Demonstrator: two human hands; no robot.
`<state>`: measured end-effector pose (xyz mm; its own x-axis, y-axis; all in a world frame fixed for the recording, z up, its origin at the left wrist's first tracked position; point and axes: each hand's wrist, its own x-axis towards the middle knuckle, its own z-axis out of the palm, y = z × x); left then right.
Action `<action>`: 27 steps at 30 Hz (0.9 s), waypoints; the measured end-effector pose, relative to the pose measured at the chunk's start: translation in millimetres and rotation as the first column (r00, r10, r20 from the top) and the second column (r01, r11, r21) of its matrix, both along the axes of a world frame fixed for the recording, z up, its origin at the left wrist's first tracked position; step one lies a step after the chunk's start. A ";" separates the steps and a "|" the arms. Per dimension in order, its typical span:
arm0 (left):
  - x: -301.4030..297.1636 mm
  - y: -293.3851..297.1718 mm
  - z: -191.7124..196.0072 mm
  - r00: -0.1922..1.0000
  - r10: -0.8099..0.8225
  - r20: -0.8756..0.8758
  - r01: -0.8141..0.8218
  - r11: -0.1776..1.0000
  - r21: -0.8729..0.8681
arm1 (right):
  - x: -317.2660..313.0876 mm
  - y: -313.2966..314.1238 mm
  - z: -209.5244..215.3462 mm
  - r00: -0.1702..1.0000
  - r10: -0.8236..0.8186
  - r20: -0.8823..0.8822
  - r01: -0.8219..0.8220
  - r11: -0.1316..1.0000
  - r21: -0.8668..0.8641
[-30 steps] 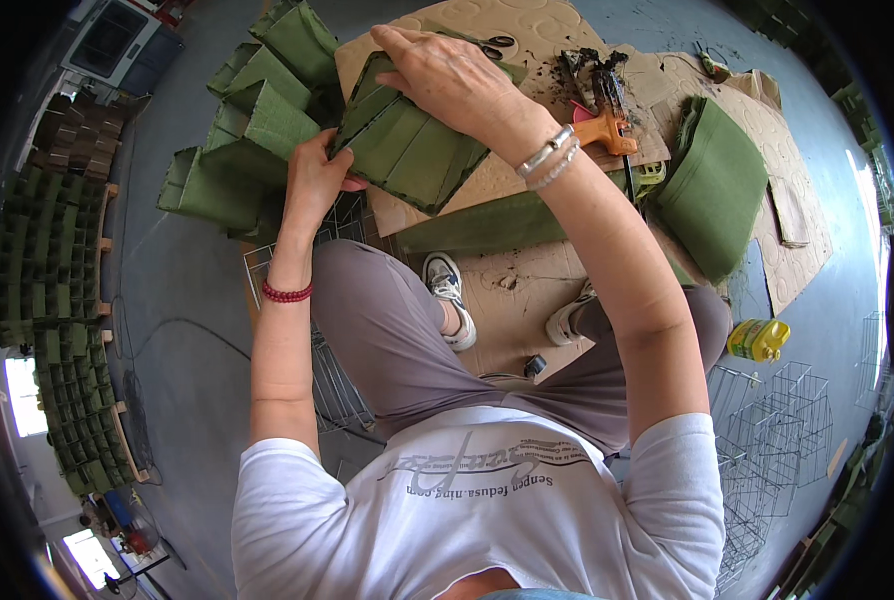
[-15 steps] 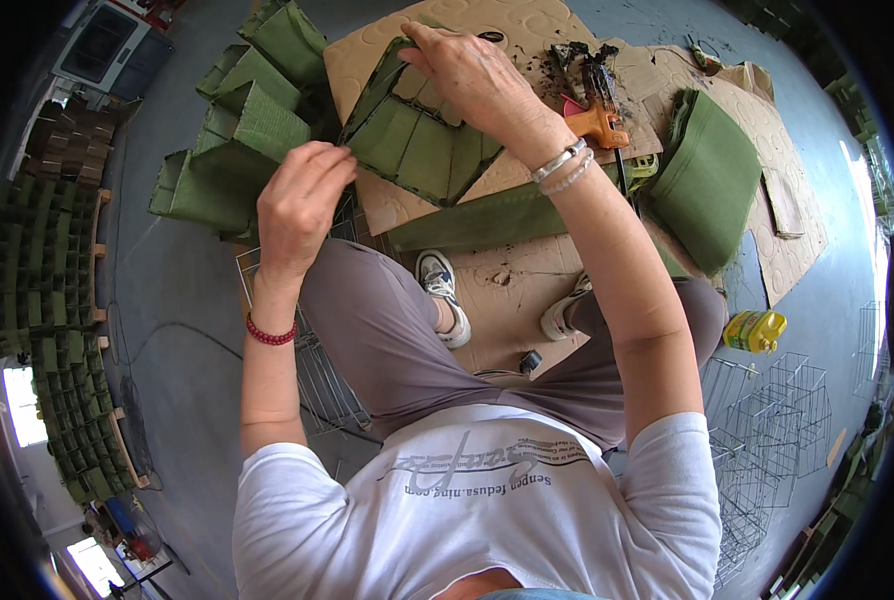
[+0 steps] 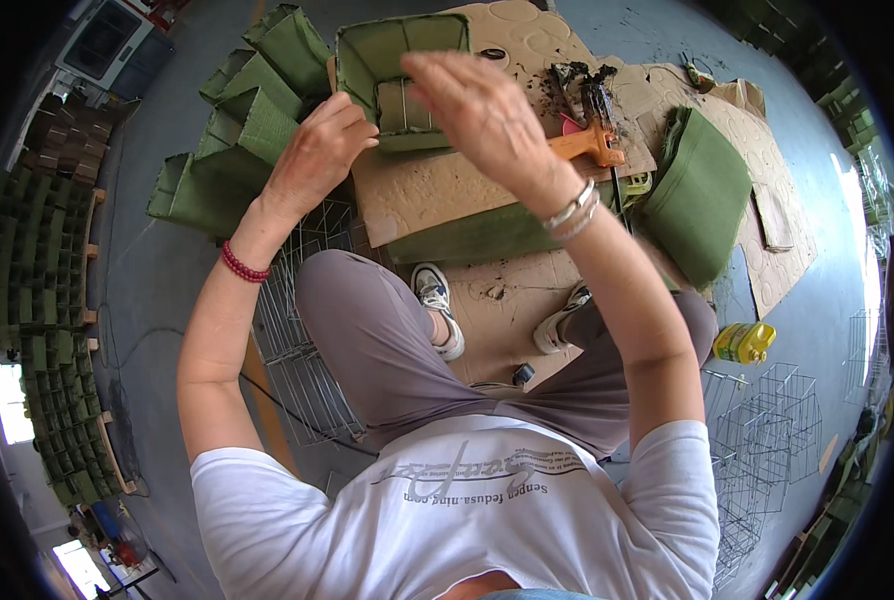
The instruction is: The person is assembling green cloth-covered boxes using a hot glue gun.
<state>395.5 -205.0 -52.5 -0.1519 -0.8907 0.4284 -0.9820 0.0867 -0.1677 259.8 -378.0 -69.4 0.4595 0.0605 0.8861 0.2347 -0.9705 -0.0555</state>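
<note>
A green fabric box (image 3: 405, 38) with an open top sits at the far edge of a cardboard-covered work surface (image 3: 417, 190), a thin wire showing inside it. My left hand (image 3: 322, 150) is closed at the box's near left corner, fingers pressed together; what they pinch, if anything, is hidden. Over the box's right side hovers my right hand (image 3: 487, 115), slightly blurred, fingers stretched out and holding nothing. An orange glue gun (image 3: 595, 145) with a blackened front lies just right of that hand.
Several folded green boxes (image 3: 257, 120) stand at the left. Folded green fabric (image 3: 702, 190) lies at the right, near a yellow jug (image 3: 744, 342). Wire frames (image 3: 767, 430) are on the floor at right, others (image 3: 312, 370) beside my left leg. Stacked green boxes (image 3: 37, 260) line the far left.
The green box has turned from tilted to more upright and moved farther away. My left hand has moved up and slightly right; my right hand has come off the box's far edge, lower and nearer.
</note>
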 end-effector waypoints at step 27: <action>22.9 -19.0 1.9 0.923 0.091 -0.375 -0.156 0.977 -0.147 | 25.8 -33.0 0.3 0.913 0.023 -0.408 0.011 0.997 0.080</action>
